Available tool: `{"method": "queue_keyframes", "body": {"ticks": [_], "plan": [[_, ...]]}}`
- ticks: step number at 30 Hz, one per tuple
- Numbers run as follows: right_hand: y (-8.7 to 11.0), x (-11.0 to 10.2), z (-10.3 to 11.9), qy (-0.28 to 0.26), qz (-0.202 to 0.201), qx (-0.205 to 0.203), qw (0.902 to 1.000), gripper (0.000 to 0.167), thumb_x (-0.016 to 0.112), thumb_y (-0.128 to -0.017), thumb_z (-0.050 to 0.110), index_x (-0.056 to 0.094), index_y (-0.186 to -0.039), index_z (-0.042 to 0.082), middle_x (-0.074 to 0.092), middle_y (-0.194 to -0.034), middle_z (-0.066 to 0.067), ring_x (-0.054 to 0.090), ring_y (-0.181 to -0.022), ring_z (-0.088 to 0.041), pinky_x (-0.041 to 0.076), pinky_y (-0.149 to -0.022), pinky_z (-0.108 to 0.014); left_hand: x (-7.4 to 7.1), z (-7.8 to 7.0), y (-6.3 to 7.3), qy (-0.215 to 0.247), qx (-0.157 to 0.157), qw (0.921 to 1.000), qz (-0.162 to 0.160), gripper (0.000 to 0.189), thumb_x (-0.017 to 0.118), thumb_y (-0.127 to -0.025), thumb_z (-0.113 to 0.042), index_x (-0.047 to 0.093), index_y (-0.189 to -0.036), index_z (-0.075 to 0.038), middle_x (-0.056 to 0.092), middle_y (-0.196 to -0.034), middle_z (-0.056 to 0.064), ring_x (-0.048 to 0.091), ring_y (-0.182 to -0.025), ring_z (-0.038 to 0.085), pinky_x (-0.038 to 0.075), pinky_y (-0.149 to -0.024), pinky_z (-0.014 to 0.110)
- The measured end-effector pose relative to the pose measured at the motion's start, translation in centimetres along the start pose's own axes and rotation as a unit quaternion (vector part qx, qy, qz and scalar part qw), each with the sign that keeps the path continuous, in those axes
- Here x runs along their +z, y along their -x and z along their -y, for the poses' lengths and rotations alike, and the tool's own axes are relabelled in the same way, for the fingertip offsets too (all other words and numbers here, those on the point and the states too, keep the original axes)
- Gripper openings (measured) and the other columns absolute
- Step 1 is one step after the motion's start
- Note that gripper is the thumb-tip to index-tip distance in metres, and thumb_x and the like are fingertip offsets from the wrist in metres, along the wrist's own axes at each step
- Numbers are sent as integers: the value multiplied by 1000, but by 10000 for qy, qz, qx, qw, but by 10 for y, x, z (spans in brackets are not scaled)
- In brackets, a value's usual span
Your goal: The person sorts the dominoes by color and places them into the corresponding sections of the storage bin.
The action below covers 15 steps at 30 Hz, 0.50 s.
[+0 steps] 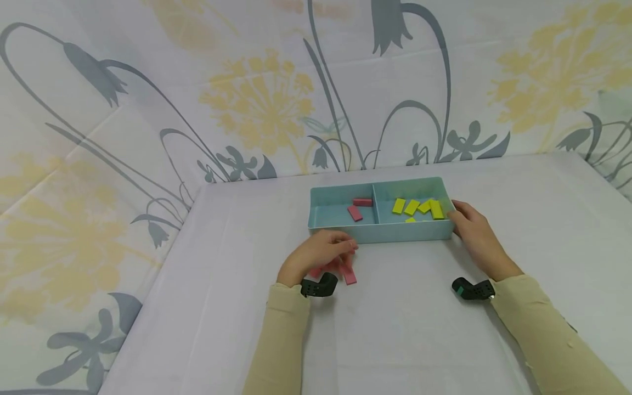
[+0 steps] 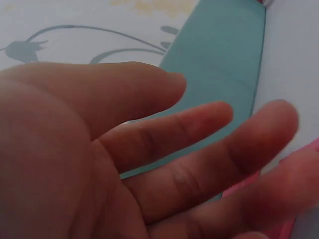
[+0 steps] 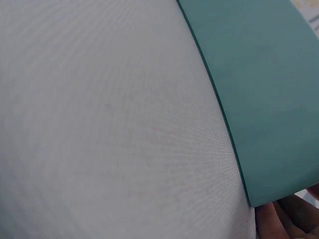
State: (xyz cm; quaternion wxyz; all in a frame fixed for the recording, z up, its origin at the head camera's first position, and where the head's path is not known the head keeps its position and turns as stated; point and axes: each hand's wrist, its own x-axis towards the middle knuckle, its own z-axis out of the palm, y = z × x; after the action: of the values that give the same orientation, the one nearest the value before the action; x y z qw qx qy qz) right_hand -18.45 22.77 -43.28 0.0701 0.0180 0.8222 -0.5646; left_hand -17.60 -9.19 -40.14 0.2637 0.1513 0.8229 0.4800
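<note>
A blue-green two-compartment box [image 1: 390, 233] stands on the table. In the head view, its left compartment contains red rectangular blocks [image 1: 355, 213]; the right one contains several yellow blocks [image 1: 412, 207]. My left hand [image 1: 321, 253] hovers before the box's front wall, over a small group of loose red blocks [image 1: 349, 275] that it partly hides. The left wrist view shows its fingers [image 2: 199, 164] loosely extended, thumb apart, nothing held between them. At the box's right end, my right hand [image 1: 474, 236] grips the wall, thumb at the rim; its fingers [image 3: 271, 221] show by the corner.
A white cloth [image 1: 405, 323] covers the table. Behind and to the left hangs a floral-patterned cloth [image 1: 266, 104]. Each wrist carries a black strapped device, one at the left wrist [image 1: 320, 286] and one at the right wrist [image 1: 473, 289].
</note>
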Motion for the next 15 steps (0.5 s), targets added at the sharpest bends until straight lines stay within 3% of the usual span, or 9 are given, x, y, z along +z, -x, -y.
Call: {"method": "queue_keyframes", "body": {"ticks": [7,13,15], "plan": [[0,1,-1,-7,-22,-61,10000,64,27,-94,42,10,-143,4,11,-147,-15,20,-130,-33,25,-101,-49,3,1,1,6,-346,9993,143,26,50,-91,-23,61,-98,-1,64,-71,15,63,-59,26,52,-62,31],[0,0,-1,25,-21,-65,10000,64,27,-94,43,9,-143,4,11,-147,-15,21,-130,-33,24,-101,-49,7,0,0,-958,-510,9941,37,24,51,-90,-31,64,-94,-11,64,-65,6,59,-54,17,43,-50,25],[0,0,-1,21,-15,-59,10000,64,27,-94,43,9,-143,5,11,-147,-14,20,-130,-33,24,-101,-49,9,-1,0,-1079,-496,9929,40,24,51,-89,-31,64,-93,-11,63,-64,5,58,-53,17,42,-50,25]]}}
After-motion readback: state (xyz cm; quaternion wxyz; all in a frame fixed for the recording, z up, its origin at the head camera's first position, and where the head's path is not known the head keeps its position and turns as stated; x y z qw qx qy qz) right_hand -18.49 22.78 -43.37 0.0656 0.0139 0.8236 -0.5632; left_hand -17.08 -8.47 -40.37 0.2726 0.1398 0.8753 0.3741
